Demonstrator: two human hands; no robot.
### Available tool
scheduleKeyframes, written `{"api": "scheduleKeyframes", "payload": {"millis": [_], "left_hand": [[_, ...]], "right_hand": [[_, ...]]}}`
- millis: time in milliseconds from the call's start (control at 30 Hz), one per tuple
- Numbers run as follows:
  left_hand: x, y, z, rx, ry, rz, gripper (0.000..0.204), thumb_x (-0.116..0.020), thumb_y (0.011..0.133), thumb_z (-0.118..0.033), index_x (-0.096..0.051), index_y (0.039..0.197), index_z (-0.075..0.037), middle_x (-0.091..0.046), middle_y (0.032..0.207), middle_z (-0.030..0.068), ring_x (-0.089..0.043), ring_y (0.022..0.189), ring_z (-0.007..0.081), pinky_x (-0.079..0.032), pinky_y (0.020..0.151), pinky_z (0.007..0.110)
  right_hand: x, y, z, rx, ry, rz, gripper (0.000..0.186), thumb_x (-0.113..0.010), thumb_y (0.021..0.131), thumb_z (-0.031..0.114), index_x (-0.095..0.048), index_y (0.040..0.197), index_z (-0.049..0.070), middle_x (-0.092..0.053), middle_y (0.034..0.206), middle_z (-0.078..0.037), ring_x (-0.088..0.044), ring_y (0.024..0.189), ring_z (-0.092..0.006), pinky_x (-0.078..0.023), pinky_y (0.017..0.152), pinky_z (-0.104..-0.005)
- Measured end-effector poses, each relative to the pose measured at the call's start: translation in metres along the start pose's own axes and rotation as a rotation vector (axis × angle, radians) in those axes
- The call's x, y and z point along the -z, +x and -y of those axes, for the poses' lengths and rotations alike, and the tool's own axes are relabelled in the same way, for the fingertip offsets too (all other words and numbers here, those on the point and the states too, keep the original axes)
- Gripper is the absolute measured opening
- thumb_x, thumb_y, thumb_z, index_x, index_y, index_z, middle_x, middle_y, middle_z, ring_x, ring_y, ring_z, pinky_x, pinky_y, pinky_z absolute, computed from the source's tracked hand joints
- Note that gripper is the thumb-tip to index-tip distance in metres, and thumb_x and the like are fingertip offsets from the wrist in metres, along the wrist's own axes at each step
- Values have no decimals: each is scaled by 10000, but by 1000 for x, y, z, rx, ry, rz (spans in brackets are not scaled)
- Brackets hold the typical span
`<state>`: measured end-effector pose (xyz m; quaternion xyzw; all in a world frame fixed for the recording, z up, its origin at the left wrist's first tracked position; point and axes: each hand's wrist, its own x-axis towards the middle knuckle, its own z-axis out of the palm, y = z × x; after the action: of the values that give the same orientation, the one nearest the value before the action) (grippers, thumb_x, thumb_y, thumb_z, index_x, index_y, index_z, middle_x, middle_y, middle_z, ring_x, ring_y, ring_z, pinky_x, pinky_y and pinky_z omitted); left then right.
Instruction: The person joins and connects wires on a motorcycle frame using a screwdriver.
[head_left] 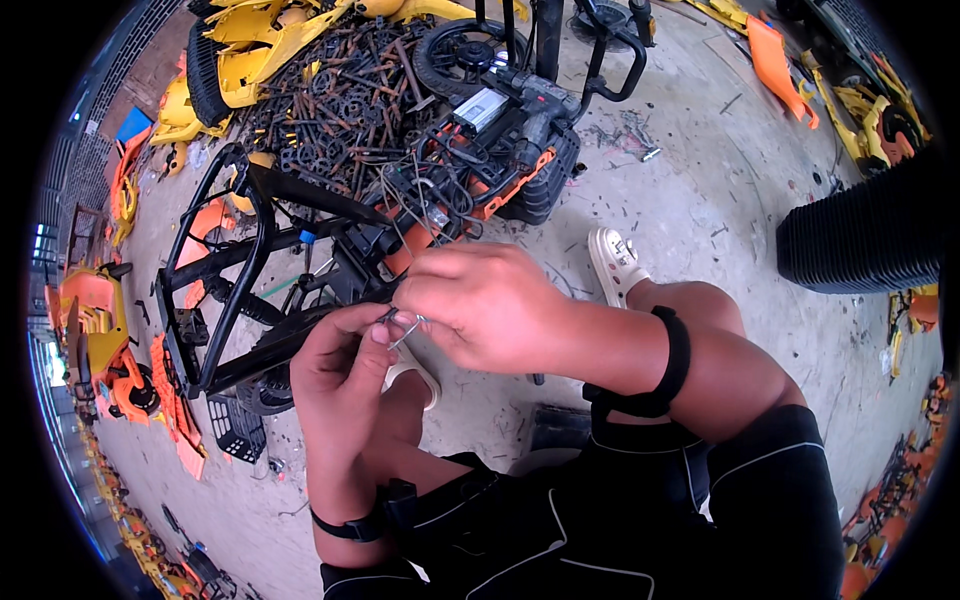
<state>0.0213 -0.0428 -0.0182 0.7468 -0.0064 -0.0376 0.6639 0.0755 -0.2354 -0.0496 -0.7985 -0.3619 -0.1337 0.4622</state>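
While our left hand and right hand pinch a thin, pale-grey, wire-like strand between their fingers, we should steady both grips.

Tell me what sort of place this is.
Probably a vehicle dismantling or repair workshop: a pile of rusty metal parts, a bare black frame and a power tool suggest it.

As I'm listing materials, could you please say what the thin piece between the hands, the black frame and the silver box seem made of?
Thin piece: probably metal wire, pale and shiny, though too small to be sure. Black frame: likely painted metal tube, smooth and evenly dark. Silver box: perhaps bare aluminium, judging by its pale sheen.
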Motion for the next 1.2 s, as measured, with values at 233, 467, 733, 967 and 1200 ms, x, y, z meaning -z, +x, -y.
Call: {"api": "scheduleKeyframes", "payload": {"millis": [233, 467, 733, 967, 1200], "left_hand": [[-1, 2, -7, 85, 5, 32, 200, -623, 970, -141, -644, 1081, 24, -688, 889, 57, -565, 704, 85, -466, 658, 227], [0, -2, -7, 184, -59, 179, 196, -536, 1011, -123, -596, 1106, 37, -633, 843, 45, -556, 730, 77, -474, 664, 225], [2, -6, -6, -77, 149, 128, 84, -544, 957, -17, -627, 961, -3, -534, 690, -24, -443, 624, 33, -369, 545, 216], [6, -6, -10, -226, 265, 136, 69, -565, 878, 25, -627, 875, -5, -546, 658, 8, -464, 579, 51, -381, 515, 224], [2, -9, -9, -227, 140, 151, 113, -569, 792, 68, -631, 854, -4, -633, 739, 61, -588, 624, 125, -456, 566, 256]], "right_hand": [[6, 1, -2, 46, 58, 18, 232, -670, 668, -11, -631, 873, 92, -604, 831, -60, -625, 771, -289, -503, 610, -392], [10, 0, -1, 103, 21, 73, 195, -670, 690, -7, -621, 863, 69, -592, 801, -74, -614, 746, -301, -498, 602, -389], [14, 4, 13, 49, 145, 36, 141, -745, 779, 67, -657, 890, 68, -601, 783, -77, -597, 670, -280, -474, 578, -363], [15, 6, 14, 113, 150, 12, 160, -762, 776, 59, -673, 907, 44, -627, 809, -96, -625, 683, -270, -503, 595, -347], [18, 6, 23, -58, 444, 99, 113, -743, 826, 72, -643, 855, 27, -633, 802, -92, -621, 686, -232, -482, 606, -308]]}}
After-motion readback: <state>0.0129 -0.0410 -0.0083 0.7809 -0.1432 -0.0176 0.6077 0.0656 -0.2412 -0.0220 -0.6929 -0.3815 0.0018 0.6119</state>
